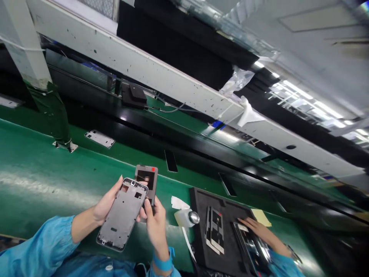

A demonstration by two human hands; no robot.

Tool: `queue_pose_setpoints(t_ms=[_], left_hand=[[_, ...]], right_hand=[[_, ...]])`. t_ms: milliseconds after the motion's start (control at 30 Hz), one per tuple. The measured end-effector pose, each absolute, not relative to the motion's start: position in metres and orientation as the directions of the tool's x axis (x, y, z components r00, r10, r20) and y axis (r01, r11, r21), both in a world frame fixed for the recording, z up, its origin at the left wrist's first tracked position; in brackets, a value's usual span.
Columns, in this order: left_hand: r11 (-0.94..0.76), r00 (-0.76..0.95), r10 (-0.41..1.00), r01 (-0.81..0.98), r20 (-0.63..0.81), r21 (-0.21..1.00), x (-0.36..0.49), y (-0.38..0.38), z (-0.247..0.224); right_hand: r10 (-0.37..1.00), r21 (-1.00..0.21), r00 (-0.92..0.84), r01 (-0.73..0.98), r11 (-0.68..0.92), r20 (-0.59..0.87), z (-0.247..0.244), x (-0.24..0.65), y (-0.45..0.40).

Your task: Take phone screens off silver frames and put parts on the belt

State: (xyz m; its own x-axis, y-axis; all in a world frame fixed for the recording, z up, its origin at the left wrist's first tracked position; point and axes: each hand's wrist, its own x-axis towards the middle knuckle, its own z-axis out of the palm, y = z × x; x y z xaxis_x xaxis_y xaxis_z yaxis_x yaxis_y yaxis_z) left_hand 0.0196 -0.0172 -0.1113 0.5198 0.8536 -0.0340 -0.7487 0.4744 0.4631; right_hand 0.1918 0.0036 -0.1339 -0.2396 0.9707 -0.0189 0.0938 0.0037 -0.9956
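Green belt (34, 181) runs across the view, carrying a black foam mat (198, 204); two phone frames (215, 231) lie on it, a co-worker's hand (255, 229) further along. You hold a grey metal phone frame (121, 215) above the belt, left hand (108, 202) closed on its upper edge, right hand (157, 227) closed on its side. Behind it stands a separate dark panel (146, 181) with a red dot, its contact with your right hand partly hidden. Frame cut-outs appear open. Beside you lies a white bottle (184, 217), metal-capped, near a crumpled white wipe (178, 202).
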Motion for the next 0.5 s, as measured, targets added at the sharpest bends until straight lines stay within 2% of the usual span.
queue_pose_setpoints(t_ms=[67, 133, 200, 267, 367, 500], left_hand=[[0.379, 0.428, 0.903, -0.744, -0.044, 0.550, 0.013, -0.017, -0.113], [0.251, 0.324, 0.946, -0.679, -0.024, 0.690, 0.006, -0.013, -0.118], [0.083, 0.233, 0.971, -0.550, 0.057, 0.831, -0.001, -0.008, -0.125], [-0.126, 0.172, 0.965, -0.363, 0.199, 0.923, -0.008, -0.001, -0.134], [-0.357, 0.204, 0.908, -0.083, 0.366, 0.931, -0.016, 0.010, -0.143], [-0.449, 0.344, 0.851, 0.086, 0.396, 0.889, -0.022, 0.021, -0.144]], right_hand=[[0.986, -0.997, -0.164, 0.063, 0.040, 0.029, -0.134, 0.176, 0.009], [0.988, -0.989, -0.091, 0.075, 0.131, 0.124, -0.125, 0.168, 0.015], [0.973, -0.976, -0.105, 0.053, 0.210, 0.204, -0.110, 0.159, 0.022], [0.962, -0.970, -0.129, 0.021, 0.244, 0.239, -0.097, 0.149, 0.028], [0.975, -0.978, -0.078, 0.008, 0.209, 0.208, -0.088, 0.134, 0.038], [0.983, -0.983, 0.053, -0.040, 0.178, 0.176, -0.090, 0.127, 0.052]])
